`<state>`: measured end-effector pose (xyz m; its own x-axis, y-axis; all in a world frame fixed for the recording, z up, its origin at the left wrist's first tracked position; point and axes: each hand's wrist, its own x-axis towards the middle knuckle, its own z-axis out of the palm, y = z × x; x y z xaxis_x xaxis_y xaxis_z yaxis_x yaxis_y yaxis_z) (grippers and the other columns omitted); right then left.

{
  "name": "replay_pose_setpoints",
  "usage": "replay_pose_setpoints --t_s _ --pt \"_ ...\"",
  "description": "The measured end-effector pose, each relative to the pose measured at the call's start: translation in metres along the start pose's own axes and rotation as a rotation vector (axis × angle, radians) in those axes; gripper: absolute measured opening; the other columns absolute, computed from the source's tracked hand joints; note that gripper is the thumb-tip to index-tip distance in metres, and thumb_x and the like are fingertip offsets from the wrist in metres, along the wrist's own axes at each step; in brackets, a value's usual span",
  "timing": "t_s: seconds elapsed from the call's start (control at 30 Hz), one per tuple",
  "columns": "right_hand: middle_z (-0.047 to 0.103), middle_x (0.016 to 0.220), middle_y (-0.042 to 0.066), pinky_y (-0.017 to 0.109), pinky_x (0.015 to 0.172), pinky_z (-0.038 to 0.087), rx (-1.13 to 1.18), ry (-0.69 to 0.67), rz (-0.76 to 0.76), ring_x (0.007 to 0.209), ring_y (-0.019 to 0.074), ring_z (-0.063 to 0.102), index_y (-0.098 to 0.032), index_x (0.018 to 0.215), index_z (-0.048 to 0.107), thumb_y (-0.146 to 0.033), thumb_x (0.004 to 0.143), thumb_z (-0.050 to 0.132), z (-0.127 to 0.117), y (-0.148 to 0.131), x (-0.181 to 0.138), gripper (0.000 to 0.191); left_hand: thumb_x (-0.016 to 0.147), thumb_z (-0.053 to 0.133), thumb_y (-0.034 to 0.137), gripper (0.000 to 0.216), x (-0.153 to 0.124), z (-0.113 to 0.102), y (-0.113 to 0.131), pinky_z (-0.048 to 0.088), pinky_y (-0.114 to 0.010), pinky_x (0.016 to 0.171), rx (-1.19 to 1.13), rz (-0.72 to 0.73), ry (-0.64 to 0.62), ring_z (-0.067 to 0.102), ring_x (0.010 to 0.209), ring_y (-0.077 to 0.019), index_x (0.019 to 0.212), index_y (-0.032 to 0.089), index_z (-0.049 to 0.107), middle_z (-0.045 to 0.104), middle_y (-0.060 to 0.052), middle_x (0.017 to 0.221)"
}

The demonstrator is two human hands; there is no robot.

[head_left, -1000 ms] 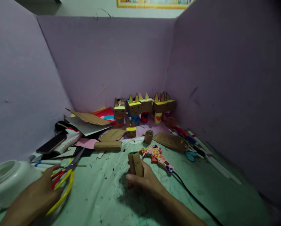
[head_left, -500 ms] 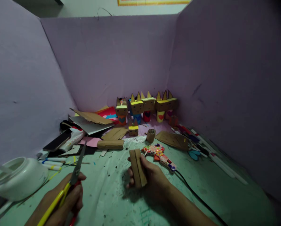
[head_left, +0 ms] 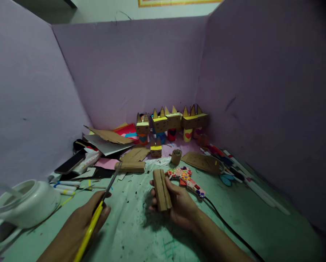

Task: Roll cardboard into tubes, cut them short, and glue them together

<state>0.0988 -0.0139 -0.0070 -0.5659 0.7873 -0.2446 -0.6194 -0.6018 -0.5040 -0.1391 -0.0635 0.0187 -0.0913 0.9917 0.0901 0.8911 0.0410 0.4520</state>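
A pair of scissors [head_left: 98, 209] with a yellow handle is in my left hand [head_left: 87, 218], its blades pointing up and away from me. The fingers of my right hand [head_left: 180, 205] are wrapped round a folded strip of brown cardboard [head_left: 162, 190] with a lengthwise seam, tilted slightly. My two hands are apart, and the blades do not touch the cardboard. Just beyond my right hand lies a flower-patterned glue gun [head_left: 186, 180]. Behind it stands a short cardboard ring [head_left: 176, 157]. Another long folded cardboard piece [head_left: 131, 167] rests past the scissor tips.
Cardboard figures [head_left: 160, 123] with pointed ears stand along the back. A white teapot [head_left: 31, 207] sits at left, near pens [head_left: 66, 187] and a phone [head_left: 71, 161]. Cardboard sheets [head_left: 108, 136] are piled back left. A black cord [head_left: 228, 225] runs toward me; markers [head_left: 257, 187] line the right.
My left hand has moved right and slightly up with the scissors, whose blades now lean further right. My right hand has turned the cardboard slightly more upright. The view has shifted a little.
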Motion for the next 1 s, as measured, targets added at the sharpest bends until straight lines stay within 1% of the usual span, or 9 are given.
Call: replay_pose_setpoints --t_s 0.1,0.27,0.4,0.67,0.8,0.87,0.9,0.93,1.0 --pt "0.066 0.075 0.003 0.032 0.069 0.050 -0.058 -0.019 -0.076 0.064 0.0146 0.064 -0.014 0.094 0.061 -0.047 0.075 0.068 -0.004 0.004 0.001 0.039 0.081 0.046 0.042 0.034 0.022 -0.006 -0.006 0.046 -0.032 0.070 0.082 -0.053 -0.089 0.063 0.087 -0.0268 0.110 0.025 0.053 0.067 -0.006 0.097" --pt "0.065 0.084 0.003 0.031 0.073 0.045 -0.423 -0.012 -0.317 0.081 0.0188 0.061 -0.019 0.092 0.062 -0.043 0.051 0.085 -0.008 0.011 0.003 0.053 0.080 0.045 0.038 0.038 0.047 0.009 -0.023 0.046 -0.033 0.070 0.204 -0.181 -0.006 0.062 0.092 -0.0285 0.113 0.020 0.050 0.065 -0.010 0.101" --pt "0.061 0.080 0.001 0.034 0.076 0.043 -0.618 0.018 -0.385 0.080 0.0192 0.057 -0.020 0.090 0.062 -0.045 0.058 0.080 -0.011 0.012 0.006 0.045 0.078 0.045 0.035 0.045 0.053 0.014 -0.036 0.045 -0.038 0.077 0.255 -0.242 0.092 0.059 0.101 -0.0323 0.120 0.018 0.048 0.062 -0.014 0.111" --pt "0.060 0.094 0.003 0.037 0.086 0.038 -0.712 0.039 -0.483 0.093 0.0221 0.053 -0.021 0.103 0.059 -0.032 0.066 0.070 -0.020 0.016 0.013 0.040 0.081 0.042 0.039 0.053 0.057 0.009 -0.047 0.044 -0.047 0.086 0.316 -0.284 0.144 0.053 0.110 -0.0383 0.126 0.011 0.047 0.059 -0.020 0.117" --pt "0.060 0.098 0.004 0.037 0.088 0.037 -0.734 0.002 -0.506 0.096 0.0223 0.054 -0.021 0.107 0.057 -0.030 0.070 0.066 -0.018 0.016 0.010 0.039 0.080 0.043 0.033 0.050 0.044 0.002 -0.030 0.036 -0.055 0.094 0.392 -0.165 0.272 0.047 0.114 -0.0442 0.121 0.005 0.052 0.056 -0.024 0.117" --pt "0.061 0.102 0.004 0.039 0.091 0.037 -0.736 -0.014 -0.515 0.100 0.0231 0.054 -0.023 0.108 0.057 -0.028 0.070 0.065 -0.017 0.015 0.009 0.039 0.079 0.044 0.032 0.046 0.035 0.000 -0.012 0.037 -0.051 0.096 0.246 -0.019 0.362 0.049 0.113 -0.0396 0.116 0.008 0.055 0.056 -0.020 0.118" --pt "0.061 0.105 0.005 0.040 0.093 0.036 -0.735 -0.016 -0.510 0.104 0.0239 0.054 -0.023 0.110 0.057 -0.027 0.070 0.065 -0.016 0.016 0.008 0.041 0.078 0.046 0.033 0.043 0.031 0.000 -0.001 0.041 -0.046 0.094 0.084 0.051 0.346 0.052 0.110 -0.0341 0.114 0.012 0.055 0.057 -0.016 0.118" --pt "0.060 0.110 0.005 0.041 0.096 0.035 -0.731 -0.016 -0.498 0.108 0.0247 0.052 -0.024 0.113 0.056 -0.026 0.070 0.066 -0.016 0.016 0.007 0.044 0.076 0.050 0.035 0.042 0.028 0.002 0.011 0.046 -0.041 0.089 -0.090 0.091 0.252 0.057 0.102 -0.0285 0.113 0.016 0.055 0.058 -0.011 0.116" --pt "0.057 0.121 0.007 0.044 0.101 0.031 -0.723 -0.020 -0.465 0.116 0.0258 0.049 -0.025 0.119 0.054 -0.025 0.068 0.068 -0.017 0.017 0.007 0.053 0.072 0.056 0.035 0.045 0.025 0.010 0.034 0.051 -0.035 0.077 -0.376 0.114 -0.025 0.061 0.083 -0.0209 0.113 0.019 0.055 0.060 -0.006 0.104"
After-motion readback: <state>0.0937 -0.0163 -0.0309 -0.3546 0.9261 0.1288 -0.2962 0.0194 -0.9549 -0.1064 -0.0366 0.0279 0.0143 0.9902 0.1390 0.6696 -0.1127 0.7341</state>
